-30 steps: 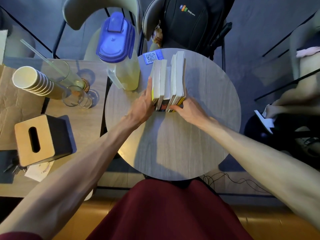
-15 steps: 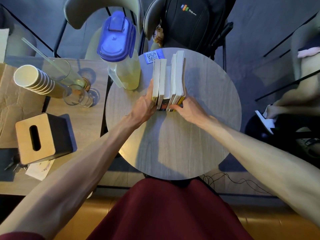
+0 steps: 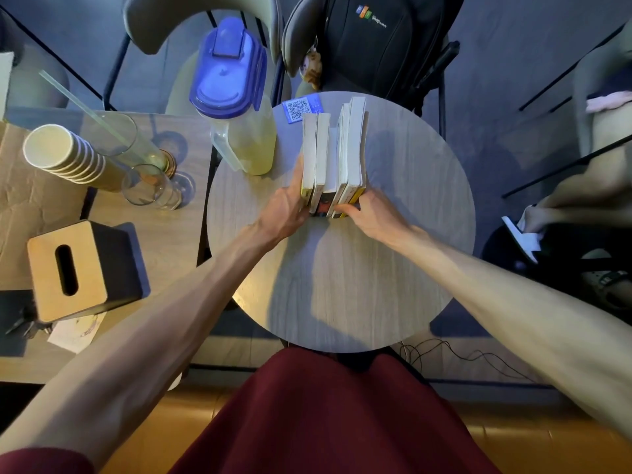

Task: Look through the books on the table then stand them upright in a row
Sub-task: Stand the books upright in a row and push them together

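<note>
A row of books [image 3: 333, 155] was stood upright on the round table [image 3: 342, 285], beside a blue-lidded pitcher [image 3: 236, 97]. The row was pressed between the two hands: the left hand [image 3: 285, 213] was laid flat against its left side, the right hand [image 3: 371, 218] against its right end.

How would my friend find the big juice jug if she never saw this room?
Start at the round grey wooden table where the two hands press a row of upright books. Look to the left end of that row, at the table's edge, just before the blue QR-code card. There stands the clear plastic pitcher of pale yellow drink, the only thing with a big blue lid.
</note>
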